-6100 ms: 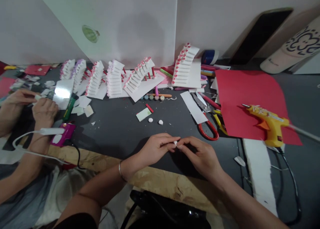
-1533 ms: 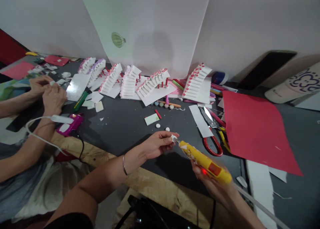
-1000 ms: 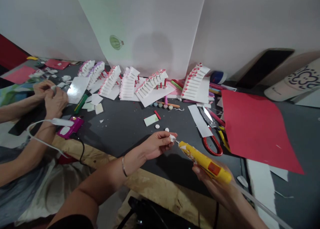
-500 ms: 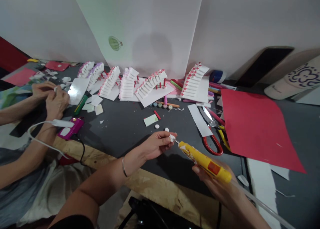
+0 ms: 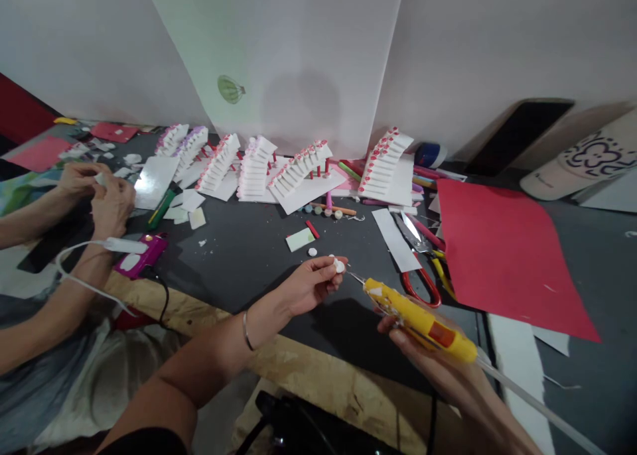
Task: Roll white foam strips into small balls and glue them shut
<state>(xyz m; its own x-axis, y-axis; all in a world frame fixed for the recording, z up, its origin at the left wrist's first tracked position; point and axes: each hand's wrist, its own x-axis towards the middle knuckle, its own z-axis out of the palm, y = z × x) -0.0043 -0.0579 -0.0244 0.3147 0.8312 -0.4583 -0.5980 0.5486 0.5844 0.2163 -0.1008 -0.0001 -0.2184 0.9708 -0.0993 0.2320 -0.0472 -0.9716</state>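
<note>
My left hand (image 5: 311,284) pinches a small white round piece (image 5: 339,266) between thumb and fingertips, above the dark tabletop (image 5: 249,256). My right hand (image 5: 423,355) grips a yellow glue gun (image 5: 418,319), whose metal nozzle points up-left, a short gap away from the white piece. A clear glue stick sticks out of the gun's back toward the lower right.
White paper staircase models (image 5: 298,166) line the back by the wall. Red-handled scissors (image 5: 421,269), a white strip (image 5: 397,239), a red sheet (image 5: 497,256) and pens lie right. Another person's hands (image 5: 102,196) work at the left beside a magenta device (image 5: 139,256).
Six seconds ago both hands pinched the white piece and the glue gun lay on the red sheet. Since then my right hand held its nozzle at the piece; now it has drawn slightly back.
</note>
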